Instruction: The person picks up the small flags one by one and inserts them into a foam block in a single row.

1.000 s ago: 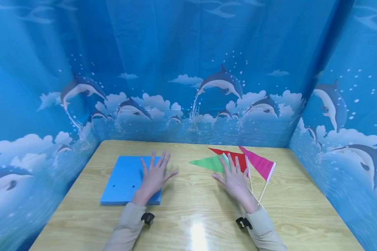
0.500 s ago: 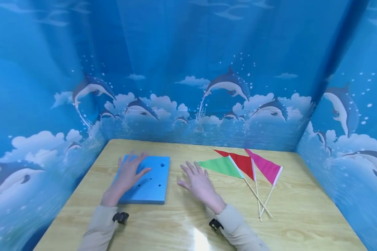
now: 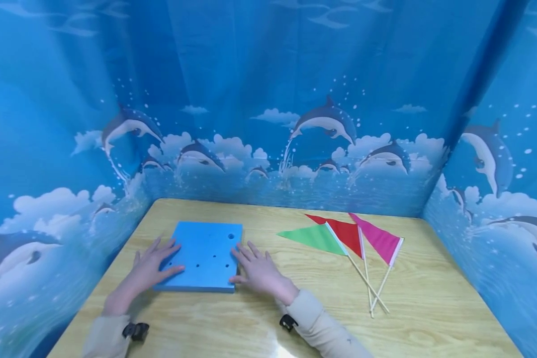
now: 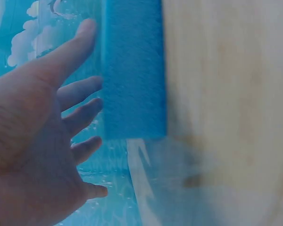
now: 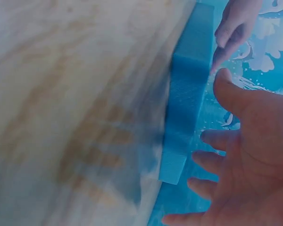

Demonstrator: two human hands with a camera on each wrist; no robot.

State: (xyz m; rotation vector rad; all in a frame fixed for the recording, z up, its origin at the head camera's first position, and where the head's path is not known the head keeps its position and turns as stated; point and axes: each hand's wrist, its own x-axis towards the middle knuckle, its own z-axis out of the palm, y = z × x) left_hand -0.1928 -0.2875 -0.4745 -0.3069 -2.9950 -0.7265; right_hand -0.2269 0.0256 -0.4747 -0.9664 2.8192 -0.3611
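left hand, right hand flat (fingers spread).

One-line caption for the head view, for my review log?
Left hand and right hand flank a blue foam block on the wooden table; three pennant flags lie to the right.

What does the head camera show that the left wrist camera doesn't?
Only the head view shows the green flag, red flag and pink flag lying right of the foam, plus the right hand and the foam's holes. Only the left wrist view shows the foam's thick side edge close up. Both share the blue foam block, left hand and wooden table.
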